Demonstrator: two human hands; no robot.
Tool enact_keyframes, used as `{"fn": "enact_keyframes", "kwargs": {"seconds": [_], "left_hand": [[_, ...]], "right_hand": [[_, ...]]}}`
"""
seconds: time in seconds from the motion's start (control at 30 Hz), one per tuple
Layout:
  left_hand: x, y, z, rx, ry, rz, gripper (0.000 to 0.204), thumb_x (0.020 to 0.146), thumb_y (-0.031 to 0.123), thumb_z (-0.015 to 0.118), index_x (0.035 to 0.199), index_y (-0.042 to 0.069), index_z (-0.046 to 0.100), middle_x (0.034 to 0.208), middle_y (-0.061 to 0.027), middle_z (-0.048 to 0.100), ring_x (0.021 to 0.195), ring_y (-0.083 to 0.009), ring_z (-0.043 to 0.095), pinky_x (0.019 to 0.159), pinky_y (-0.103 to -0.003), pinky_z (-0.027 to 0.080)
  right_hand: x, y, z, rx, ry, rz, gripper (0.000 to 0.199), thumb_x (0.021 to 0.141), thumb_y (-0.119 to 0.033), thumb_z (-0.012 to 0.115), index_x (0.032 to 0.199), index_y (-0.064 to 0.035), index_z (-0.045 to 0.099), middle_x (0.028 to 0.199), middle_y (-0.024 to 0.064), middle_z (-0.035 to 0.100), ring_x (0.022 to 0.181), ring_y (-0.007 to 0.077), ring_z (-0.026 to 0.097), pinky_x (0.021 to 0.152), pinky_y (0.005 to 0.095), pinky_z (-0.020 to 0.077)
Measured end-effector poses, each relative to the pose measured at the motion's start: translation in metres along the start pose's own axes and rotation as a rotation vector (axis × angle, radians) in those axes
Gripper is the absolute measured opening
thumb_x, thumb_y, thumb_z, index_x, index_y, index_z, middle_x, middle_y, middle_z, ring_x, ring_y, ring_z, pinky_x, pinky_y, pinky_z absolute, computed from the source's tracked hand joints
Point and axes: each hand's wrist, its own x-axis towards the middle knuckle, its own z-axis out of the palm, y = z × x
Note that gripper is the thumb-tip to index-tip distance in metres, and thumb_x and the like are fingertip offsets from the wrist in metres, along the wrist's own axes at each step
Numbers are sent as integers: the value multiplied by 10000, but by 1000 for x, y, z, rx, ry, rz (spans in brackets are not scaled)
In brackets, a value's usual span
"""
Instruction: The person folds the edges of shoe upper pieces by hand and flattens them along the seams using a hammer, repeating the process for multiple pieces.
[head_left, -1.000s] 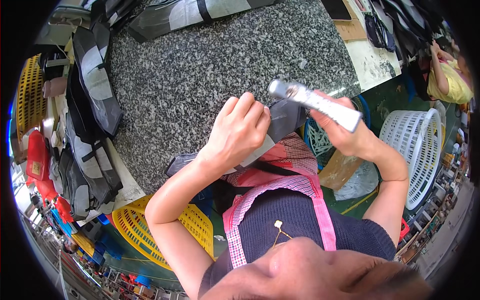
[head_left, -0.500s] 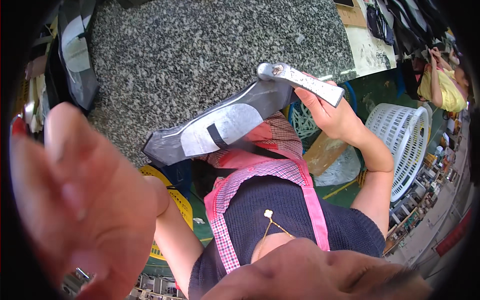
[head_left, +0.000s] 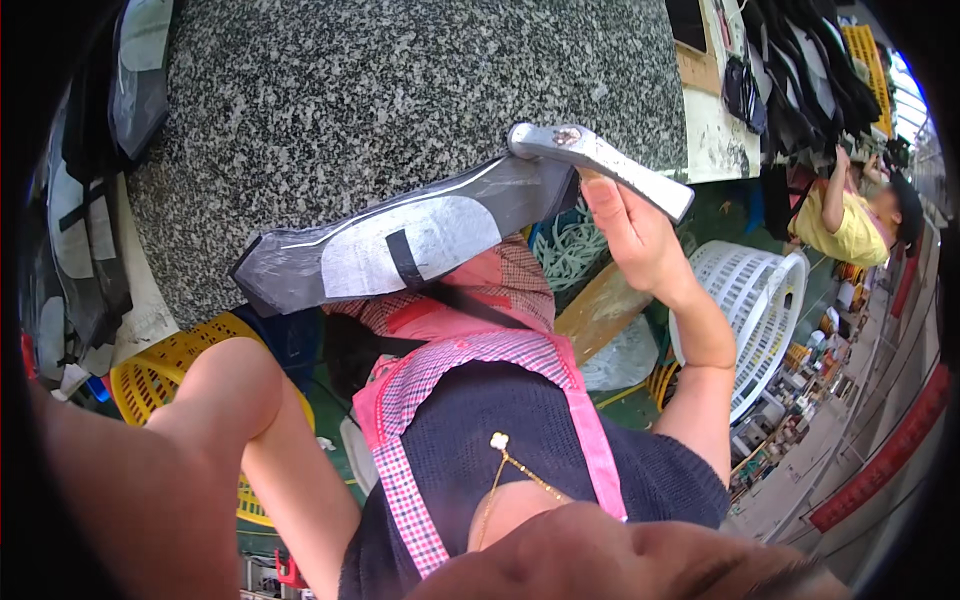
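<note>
My right hand is closed round a hammer with a worn, silvery metal head; the handle is mostly hidden by my fingers. Under the hammer's round end, a long dark flat piece lies along the near edge of the speckled stone slab. A pale rounded patch and a short black strip cover its middle. At the lower left my left hand is very close to the camera, large and blurred, apart from the slab. Its fingers cannot be made out.
More dark pieces with pale patches lie at the left. Below the slab are a yellow basket, a white basket and pale green strips. A person in yellow works at the far right.
My left hand, with its fingers raised in view before, has moved down toward the lower left edge. The view has shifted a little; the hammer stays at the dark piece's right end.
</note>
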Motion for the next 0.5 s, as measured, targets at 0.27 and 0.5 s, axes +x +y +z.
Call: {"fn": "enact_keyframes", "kwargs": {"seconds": [0.27, 0.5], "left_hand": [[-6, 4, -14, 110, 24, -7, 132, 922, 229, 615, 891, 125, 689, 835, -1, 550, 824, -165, 448, 763, -321, 354], [6, 29, -41, 210, -100, -64, 129, 920, 222, 623, 888, 117, 690, 833, -7, 559, 812, -168, 458, 754, -322, 363]], "right_hand": [[0, 6, 6, 15, 43, -113, 392, 1085, -378, 409, 919, -44, 530, 722, -46, 418, 617, 49, 363, 533, 221, 306], [-2, 11, 8, -5, 84, -79, 430, 1082, -416, 406, 861, -62, 512, 701, -61, 386, 604, 46, 335, 530, 235, 289]]}}
